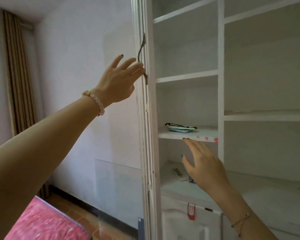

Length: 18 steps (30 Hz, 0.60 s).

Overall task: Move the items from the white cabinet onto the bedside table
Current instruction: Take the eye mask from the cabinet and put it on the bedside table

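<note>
Shelves inside the white cabinet (pixel 221 84) are showing, with its door (pixel 144 127) standing open and seen edge-on. The left hand (pixel 116 80) is reaching up to the curved metal handle (pixel 141 49) on that door. Its fingers are lying nearly straight and spread, the tips touching the lower part of the handle without curling round it. A bead bracelet (pixel 95 101) is sitting on that wrist.

The right hand (pixel 204 165) is rising in front of the cabinet with its fingers straight and slightly apart, holding nothing. Its longest fingertip is reaching the front edge of the middle shelf (pixel 206 133); whether it is touching the edge I cannot tell. A thin chain (pixel 241 220) is hanging on this wrist.

On that shelf, toward its left end and set back from the front edge, a flat black-and-white pouch (pixel 180 126) is lying on top of a pale blue object (pixel 183 130). Pink heart stickers (pixel 215 140) are dotting the right end of the shelf's front edge.

On the ledge below, a white remote control (pixel 178 174) is lying near the left end, just beside the right thumb. A red tag (pixel 191 212) is hanging on the lower door. A pink bedspread (pixel 42 222) is filling the lower left corner, and a curtain (pixel 17 75) is hanging at far left.
</note>
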### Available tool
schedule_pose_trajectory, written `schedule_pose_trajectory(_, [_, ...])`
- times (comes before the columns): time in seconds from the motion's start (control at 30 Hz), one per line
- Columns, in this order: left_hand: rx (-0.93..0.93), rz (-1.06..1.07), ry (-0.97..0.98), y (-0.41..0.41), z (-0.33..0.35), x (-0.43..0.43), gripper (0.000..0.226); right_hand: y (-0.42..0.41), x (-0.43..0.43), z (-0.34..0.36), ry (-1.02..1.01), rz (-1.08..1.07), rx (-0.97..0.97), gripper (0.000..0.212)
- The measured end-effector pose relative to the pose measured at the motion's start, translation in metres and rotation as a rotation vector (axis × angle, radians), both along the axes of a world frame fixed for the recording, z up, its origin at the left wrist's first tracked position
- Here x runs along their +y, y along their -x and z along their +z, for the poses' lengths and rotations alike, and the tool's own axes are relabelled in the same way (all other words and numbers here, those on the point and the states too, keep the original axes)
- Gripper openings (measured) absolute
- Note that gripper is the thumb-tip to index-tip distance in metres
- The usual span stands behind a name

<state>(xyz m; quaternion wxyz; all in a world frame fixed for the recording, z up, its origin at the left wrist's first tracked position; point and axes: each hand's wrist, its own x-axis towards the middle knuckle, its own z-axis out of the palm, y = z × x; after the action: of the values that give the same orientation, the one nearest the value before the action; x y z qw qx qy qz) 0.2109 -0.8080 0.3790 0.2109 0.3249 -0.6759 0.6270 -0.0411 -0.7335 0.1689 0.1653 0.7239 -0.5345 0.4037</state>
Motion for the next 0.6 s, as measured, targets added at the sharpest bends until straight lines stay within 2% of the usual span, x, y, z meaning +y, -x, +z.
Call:
schedule_pose_trajectory(0.3, [0.103,0.071,-0.086,-0.096,-0.007,-0.004,0.06,-0.064,0.003,0.002,-0.043,0.009,0.016,0.051])
schedule_pose_trajectory(0.6, [0.174,0.29,-0.184,-0.164,-0.015,-0.017,0.07,-0.1,-0.023,0.015,-0.04,0.079,0.043,0.05])
